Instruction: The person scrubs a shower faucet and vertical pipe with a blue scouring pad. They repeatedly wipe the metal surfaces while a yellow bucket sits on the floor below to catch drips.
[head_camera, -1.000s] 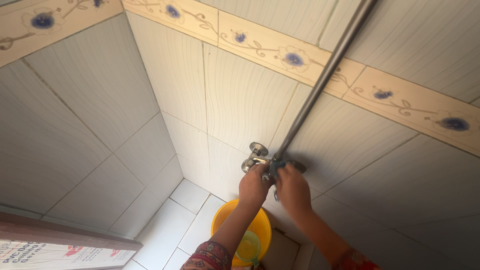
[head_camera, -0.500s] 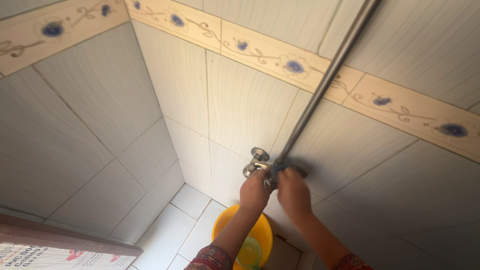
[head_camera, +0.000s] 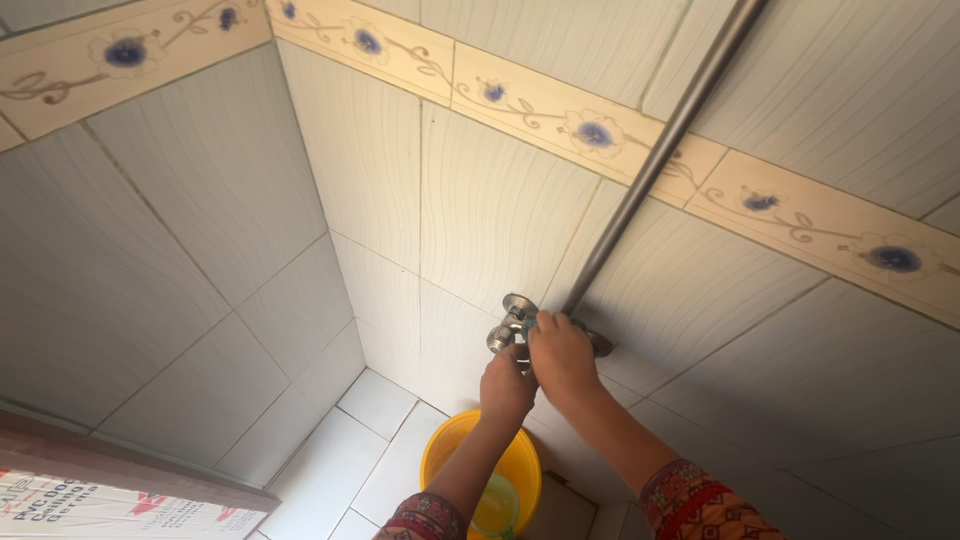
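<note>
While both hands grip tap (head_camera: 512, 325), yellow bucket (head_camera: 450, 450) below holds green mug (head_camera: 497, 505).

Soft daylight is filling a tiled corner, with no harsh glare.

Light is coming from the right and front, leaving the left wall (head_camera: 180, 280) greyer and warming the right wall (head_camera: 700, 330). The pipe (head_camera: 660, 150) is casting a faint shadow beside the tap (head_camera: 515, 325). Both hands (head_camera: 540, 365) are blurring slightly, the wide lens is bending tile lines near the edges, and the bucket (head_camera: 480, 470) is glowing bright yellow.
</note>
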